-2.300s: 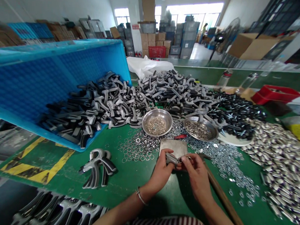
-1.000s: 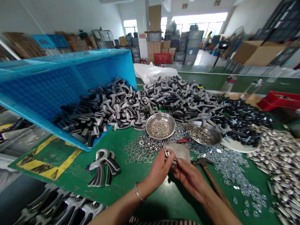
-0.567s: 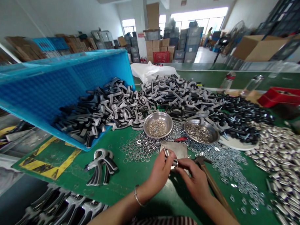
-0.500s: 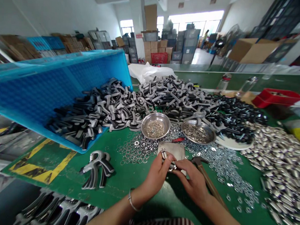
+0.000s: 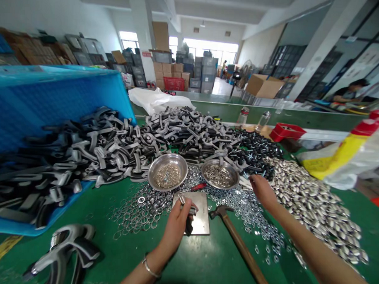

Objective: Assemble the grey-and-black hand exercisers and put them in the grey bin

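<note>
My left hand (image 5: 177,220) is closed on a small metal coil spring (image 5: 181,199) over the steel plate (image 5: 202,217). A short shiny metal piece (image 5: 192,210) shows at its fingertips, and a dark part hangs below; how they join is unclear. My right hand (image 5: 262,191) reaches to the near edge of the pile of black knobs with screws (image 5: 257,148); its fingertips are partly hidden, so I cannot tell if it grips one. Between my arms lies a claw hammer (image 5: 240,243). A grey-and-black hand grip with a spring (image 5: 64,247) rests at the left.
Two metal bowls of small parts (image 5: 151,174) (image 5: 236,181) stand beyond the plate. Loose rings (image 5: 137,217) and nuts (image 5: 252,216) spread around. A blue crate (image 5: 119,90) tips out grey handles (image 5: 183,129). Metal cylinders (image 5: 314,204) are heaped right; a person (image 5: 346,95) sits beyond.
My right hand has left the piece it held together with my left hand and moved right and forward to the black knobs. The view has turned right.
</note>
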`<state>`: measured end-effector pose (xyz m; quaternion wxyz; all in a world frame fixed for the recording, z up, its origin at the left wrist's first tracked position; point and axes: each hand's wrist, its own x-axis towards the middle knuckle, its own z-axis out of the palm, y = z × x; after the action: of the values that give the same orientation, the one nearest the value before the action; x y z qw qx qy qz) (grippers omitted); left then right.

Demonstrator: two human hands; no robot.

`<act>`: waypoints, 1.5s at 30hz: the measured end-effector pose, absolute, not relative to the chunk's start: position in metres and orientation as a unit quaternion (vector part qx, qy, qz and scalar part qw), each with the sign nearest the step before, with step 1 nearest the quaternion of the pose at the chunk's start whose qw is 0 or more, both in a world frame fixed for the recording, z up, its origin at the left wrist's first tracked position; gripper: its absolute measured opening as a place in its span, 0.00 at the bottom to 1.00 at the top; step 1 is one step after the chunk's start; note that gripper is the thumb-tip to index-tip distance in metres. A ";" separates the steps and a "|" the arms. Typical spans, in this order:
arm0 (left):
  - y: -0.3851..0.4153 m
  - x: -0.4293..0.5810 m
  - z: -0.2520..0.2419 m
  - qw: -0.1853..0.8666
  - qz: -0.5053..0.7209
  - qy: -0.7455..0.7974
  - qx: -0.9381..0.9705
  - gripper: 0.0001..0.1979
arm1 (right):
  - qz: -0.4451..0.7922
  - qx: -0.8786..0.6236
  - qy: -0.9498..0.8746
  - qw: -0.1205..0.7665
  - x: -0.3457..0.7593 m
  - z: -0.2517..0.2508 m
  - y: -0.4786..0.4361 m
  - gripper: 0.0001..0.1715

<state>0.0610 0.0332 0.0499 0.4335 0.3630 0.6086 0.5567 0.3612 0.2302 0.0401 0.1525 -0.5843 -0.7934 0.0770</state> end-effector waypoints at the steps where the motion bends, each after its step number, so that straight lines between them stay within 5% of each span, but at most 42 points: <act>1: 0.034 0.066 0.050 0.447 0.551 0.603 0.364 0.24 | 0.081 -0.591 -0.790 0.141 0.361 0.037 0.246 0.11; 8: 0.028 0.079 0.048 0.519 0.508 0.569 0.385 0.26 | 0.105 -0.648 -0.741 0.143 0.344 0.033 0.273 0.20; 13: 0.033 0.062 0.047 0.509 0.562 0.580 0.299 0.24 | 0.160 -0.614 -0.736 0.236 0.341 0.067 0.219 0.20; 18: 0.035 0.075 0.051 0.554 0.614 0.509 0.237 0.20 | 0.411 -0.470 -0.667 0.406 0.270 0.070 0.102 0.19; 21: 0.031 0.086 0.056 0.573 0.627 0.468 0.243 0.16 | 0.456 -0.438 -0.617 0.468 0.232 0.065 0.057 0.17; 35: 0.006 0.066 0.060 0.513 0.574 0.538 0.342 0.20 | 0.286 -0.367 -0.825 0.319 0.247 0.049 0.048 0.16; 39: 0.004 0.061 0.075 0.460 0.553 0.569 0.399 0.17 | 0.310 -0.301 -0.849 0.305 0.247 0.057 0.050 0.14; 45: -0.001 0.058 0.086 0.408 0.536 0.580 0.457 0.14 | 0.436 -0.397 -0.731 0.342 0.227 0.065 0.041 0.08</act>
<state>0.0575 -0.0010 0.0858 0.4080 0.4575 0.5802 0.5363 0.2270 0.0407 0.0650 0.3417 -0.3973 -0.7314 0.4364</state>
